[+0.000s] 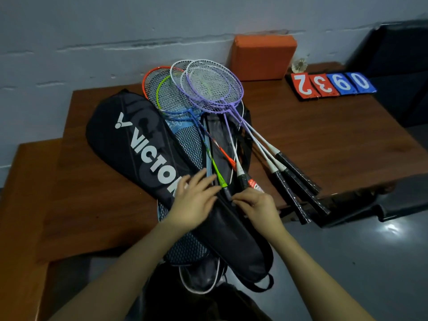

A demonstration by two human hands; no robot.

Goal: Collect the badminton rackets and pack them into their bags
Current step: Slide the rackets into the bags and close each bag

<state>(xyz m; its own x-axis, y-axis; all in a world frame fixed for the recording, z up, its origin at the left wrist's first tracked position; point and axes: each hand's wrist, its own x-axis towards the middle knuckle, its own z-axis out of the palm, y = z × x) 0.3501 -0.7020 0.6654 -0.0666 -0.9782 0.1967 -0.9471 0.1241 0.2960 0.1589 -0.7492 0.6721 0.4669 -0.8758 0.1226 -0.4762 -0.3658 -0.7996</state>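
A: Now, which hand is nearer the zipper?
B: right hand (pixel 252 205), fingertips pinched at the black VICTOR bag (pixel 143 144) edge; left hand (pixel 194 200) flat, fingers spread on it. Rackets (pixel 208 93) lie beyond the fingers, handles toward them, long axis running away.

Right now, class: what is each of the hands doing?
Left hand: open, fingers spread, resting on the black Victor bag.
Right hand: fingers curled, pinching at the bag's edge; what exactly it grips cannot be told.
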